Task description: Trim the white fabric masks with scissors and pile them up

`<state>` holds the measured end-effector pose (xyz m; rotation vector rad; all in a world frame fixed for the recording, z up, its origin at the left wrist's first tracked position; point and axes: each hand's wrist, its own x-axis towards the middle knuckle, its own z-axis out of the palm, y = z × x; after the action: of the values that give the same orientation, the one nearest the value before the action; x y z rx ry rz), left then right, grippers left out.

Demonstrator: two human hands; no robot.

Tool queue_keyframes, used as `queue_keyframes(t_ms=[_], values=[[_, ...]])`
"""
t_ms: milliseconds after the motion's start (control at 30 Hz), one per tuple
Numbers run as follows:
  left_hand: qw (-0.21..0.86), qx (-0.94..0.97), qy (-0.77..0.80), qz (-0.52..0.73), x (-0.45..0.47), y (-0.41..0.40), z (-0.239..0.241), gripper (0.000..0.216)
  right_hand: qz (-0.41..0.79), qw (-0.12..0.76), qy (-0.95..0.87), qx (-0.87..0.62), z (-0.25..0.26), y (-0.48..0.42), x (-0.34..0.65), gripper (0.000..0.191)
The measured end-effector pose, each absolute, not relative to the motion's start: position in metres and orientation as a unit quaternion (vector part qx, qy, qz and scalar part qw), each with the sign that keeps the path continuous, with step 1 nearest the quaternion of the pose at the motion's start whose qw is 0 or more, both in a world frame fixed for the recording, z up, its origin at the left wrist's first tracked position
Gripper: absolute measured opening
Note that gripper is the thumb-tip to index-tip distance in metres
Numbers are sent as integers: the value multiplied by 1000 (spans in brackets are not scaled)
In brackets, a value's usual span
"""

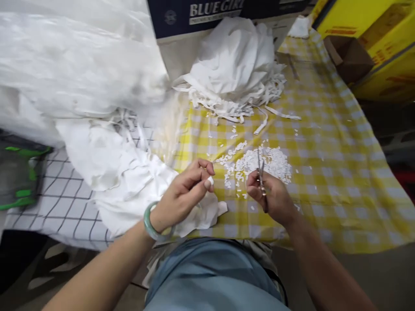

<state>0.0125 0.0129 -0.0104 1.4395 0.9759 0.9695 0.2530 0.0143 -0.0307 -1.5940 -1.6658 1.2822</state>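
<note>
Thumb and fingers of my left hand pinch a bit of white fabric; how much of it lies inside the fingers is hidden. A green bangle circles that wrist. My right hand is closed around small scissors, their blades pointing away from me. Just beyond it lies a pile of tiny white cut pieces, with more scattered around. White fabric spreads under and to the left of my left hand.
A heap of white cloth with strips sits at the back, before a dark blue box. Clear plastic sheeting covers the back left. Yellow boxes stand at right. A yellow checked cloth covers the table. A green-edged container is far left.
</note>
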Motion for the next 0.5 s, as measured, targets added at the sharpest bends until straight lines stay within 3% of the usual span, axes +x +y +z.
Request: queue_keyframes(t_ms=[233,400,500], values=[[544,544,430,473,-60,47,47,20,395,226,-658,-600,-23,23,218,31],[530,599,408,441,-62,37,59,20,499,409,-611,-459,-20,24,156,46],[476,690,396,374,-58,25,62,20,544,477,-580,-375,-18,25,131,36]])
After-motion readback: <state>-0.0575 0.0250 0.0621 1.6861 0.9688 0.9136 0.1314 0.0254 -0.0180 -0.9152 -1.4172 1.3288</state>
